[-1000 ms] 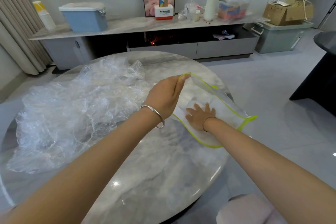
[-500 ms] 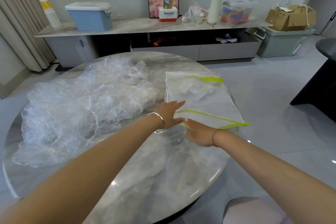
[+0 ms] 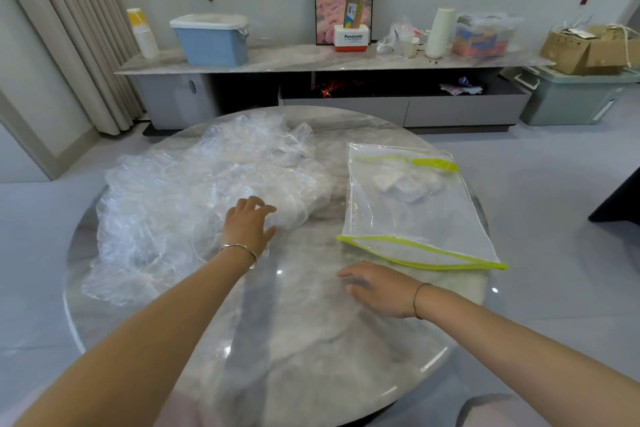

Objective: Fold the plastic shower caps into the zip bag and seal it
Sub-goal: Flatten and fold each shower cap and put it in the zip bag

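Note:
A clear zip bag (image 3: 412, 215) with yellow-green edging lies flat on the right of the round marble table (image 3: 277, 340), its mouth gaping toward me. A folded white shower cap (image 3: 401, 184) sits inside near the far end. A big crumpled heap of clear plastic shower caps (image 3: 194, 204) covers the table's left. My left hand (image 3: 247, 224) reaches into the heap's right edge, fingers slightly bent and touching the plastic. My right hand (image 3: 377, 288) hovers flat, just below the bag's mouth, holding nothing.
Behind the table runs a low marble-topped cabinet (image 3: 311, 61) with a blue bin (image 3: 211, 40), a white roll and boxes. A green storage tub (image 3: 571, 97) stands on the floor at the right. A dark table edge (image 3: 620, 201) shows far right.
The right hand came out of the bag and the left let go of its rim; the bag now lies flat. My left hand has moved left onto the heap of caps.

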`<state>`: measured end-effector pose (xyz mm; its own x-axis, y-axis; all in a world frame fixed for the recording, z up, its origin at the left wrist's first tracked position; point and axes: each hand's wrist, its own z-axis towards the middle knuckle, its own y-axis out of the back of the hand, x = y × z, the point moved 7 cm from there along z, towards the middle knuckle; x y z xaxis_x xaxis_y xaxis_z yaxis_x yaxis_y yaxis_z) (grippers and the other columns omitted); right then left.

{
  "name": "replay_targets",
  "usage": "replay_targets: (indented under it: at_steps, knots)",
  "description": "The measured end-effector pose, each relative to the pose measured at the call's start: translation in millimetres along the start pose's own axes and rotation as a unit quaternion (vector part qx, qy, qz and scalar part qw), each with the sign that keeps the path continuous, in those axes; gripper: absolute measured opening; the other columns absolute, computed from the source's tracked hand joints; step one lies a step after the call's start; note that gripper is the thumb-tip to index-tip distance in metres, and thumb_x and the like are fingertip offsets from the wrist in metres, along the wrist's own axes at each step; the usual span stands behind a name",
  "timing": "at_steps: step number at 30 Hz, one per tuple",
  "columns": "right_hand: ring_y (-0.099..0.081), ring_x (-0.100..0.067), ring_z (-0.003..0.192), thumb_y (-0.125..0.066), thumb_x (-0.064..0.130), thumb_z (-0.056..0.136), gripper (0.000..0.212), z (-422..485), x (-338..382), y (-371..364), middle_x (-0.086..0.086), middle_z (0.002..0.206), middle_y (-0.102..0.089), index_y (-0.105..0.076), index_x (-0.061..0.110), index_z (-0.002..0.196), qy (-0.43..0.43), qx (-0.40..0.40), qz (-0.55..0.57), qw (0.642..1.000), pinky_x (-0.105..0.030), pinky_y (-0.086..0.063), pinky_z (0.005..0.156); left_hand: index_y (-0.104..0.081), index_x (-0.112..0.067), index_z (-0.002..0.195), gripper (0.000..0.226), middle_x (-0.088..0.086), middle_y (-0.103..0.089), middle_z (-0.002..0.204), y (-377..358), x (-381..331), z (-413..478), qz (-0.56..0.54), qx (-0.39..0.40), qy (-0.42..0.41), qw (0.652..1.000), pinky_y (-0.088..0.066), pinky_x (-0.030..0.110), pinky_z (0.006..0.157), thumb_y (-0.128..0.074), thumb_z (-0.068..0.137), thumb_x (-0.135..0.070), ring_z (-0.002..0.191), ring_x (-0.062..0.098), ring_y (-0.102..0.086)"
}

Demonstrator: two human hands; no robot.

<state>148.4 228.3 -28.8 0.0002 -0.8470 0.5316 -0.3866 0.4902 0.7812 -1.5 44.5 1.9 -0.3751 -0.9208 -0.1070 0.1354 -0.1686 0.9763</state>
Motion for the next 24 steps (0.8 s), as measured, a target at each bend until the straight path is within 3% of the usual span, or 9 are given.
replay_targets:
  at_steps: [4,8,12,14,15,17,18,20,24]
  knots:
    - [-0.043,-0.013,0.126,-0.049,0.019,0.095,0.037,-1,16,17,0.004,0.138,-0.045,-0.048,0.022,0.132,0.048,-0.092,0.003,0.995,-0.02,-0.03,0.103,-0.073,-0.018,0.102,0.022,0.002,-0.065,0.115,11,-12,2,-0.08,-0.08,-0.01,0.994,-0.037,0.034,0.089,-0.055,0.094,-0.028,0.11,0.026,-0.052]
    - [-0.033,-0.011,0.133,-0.062,0.017,0.084,0.064,-4,29,42,0.006,0.146,-0.033,-0.035,0.022,0.141,0.124,-0.251,0.0,0.96,-0.029,-0.031,0.109,-0.076,-0.017,0.085,0.021,0.001,-0.073,0.091,32,-41,-24,-0.136,-0.109,-0.156,0.972,-0.05,0.035,0.075,-0.058,0.086,-0.028,0.088,0.027,-0.066]
    - [-0.003,-0.008,0.141,-0.067,0.031,0.077,0.085,0,34,34,0.01,0.155,-0.005,-0.019,0.029,0.147,0.139,-0.252,-0.154,0.945,-0.03,-0.003,0.116,-0.073,-0.023,0.104,0.056,-0.006,-0.07,0.11,29,-56,-65,-0.188,0.024,-0.231,0.954,-0.053,0.029,0.084,-0.032,0.086,-0.057,0.1,0.013,-0.065]
    - [-0.002,-0.013,0.144,-0.067,0.026,0.076,0.072,5,25,19,0.011,0.154,-0.009,-0.036,0.032,0.14,0.134,-0.2,-0.214,0.947,-0.028,0.014,0.114,-0.068,-0.029,0.113,0.077,-0.013,-0.064,0.12,18,-51,-82,-0.183,0.086,-0.232,0.951,-0.048,0.025,0.091,-0.015,0.081,-0.075,0.109,0.006,-0.059]
    - [-0.016,-0.019,0.143,-0.071,0.021,0.07,0.06,6,23,13,0.007,0.151,-0.027,-0.053,0.032,0.127,0.145,-0.191,-0.238,0.941,-0.027,0.014,0.113,-0.066,-0.031,0.115,0.083,-0.016,-0.062,0.123,12,-46,-89,-0.179,0.109,-0.232,0.95,-0.046,0.021,0.093,-0.009,0.078,-0.079,0.112,0.004,-0.057]
    - [-0.052,-0.026,0.124,-0.078,0.017,0.057,0.035,5,16,8,0.002,0.119,-0.063,-0.068,0.03,0.088,0.142,-0.198,-0.269,0.932,-0.033,0.0,0.113,-0.063,-0.033,0.119,0.075,-0.017,-0.059,0.125,7,-36,-97,-0.186,0.145,-0.208,0.949,-0.04,0.013,0.093,-0.017,0.08,-0.077,0.114,0.002,-0.054]
    - [-0.06,-0.024,0.113,-0.075,0.018,0.059,0.024,5,12,9,0.005,0.104,-0.067,-0.068,0.028,0.079,0.14,-0.215,-0.269,0.928,-0.034,-0.006,0.111,-0.06,-0.032,0.122,0.06,-0.016,-0.058,0.127,5,-31,-100,-0.173,0.161,-0.196,0.952,-0.037,0.011,0.092,-0.029,0.086,-0.069,0.116,0.003,-0.053]
    - [-0.061,-0.017,0.103,-0.061,0.02,0.073,0.01,2,10,12,0.007,0.093,-0.064,-0.066,0.023,0.081,0.125,-0.203,-0.218,0.947,-0.03,-0.006,0.112,-0.045,-0.032,0.136,0.044,-0.011,-0.051,0.135,1,-23,-108,-0.126,0.203,-0.178,0.955,-0.033,0.014,0.096,-0.045,0.094,-0.046,0.123,0.007,-0.048]
    - [-0.053,-0.012,0.092,-0.053,0.023,0.089,0.01,-5,19,4,0.008,0.083,-0.061,-0.062,0.019,0.088,0.127,-0.183,-0.141,0.965,-0.019,-0.016,0.111,-0.017,-0.028,0.149,0.094,-0.01,-0.029,0.149,-8,-26,-134,-0.11,0.233,-0.196,0.946,-0.014,0.015,0.109,-0.055,0.073,-0.069,0.137,0.008,-0.026]
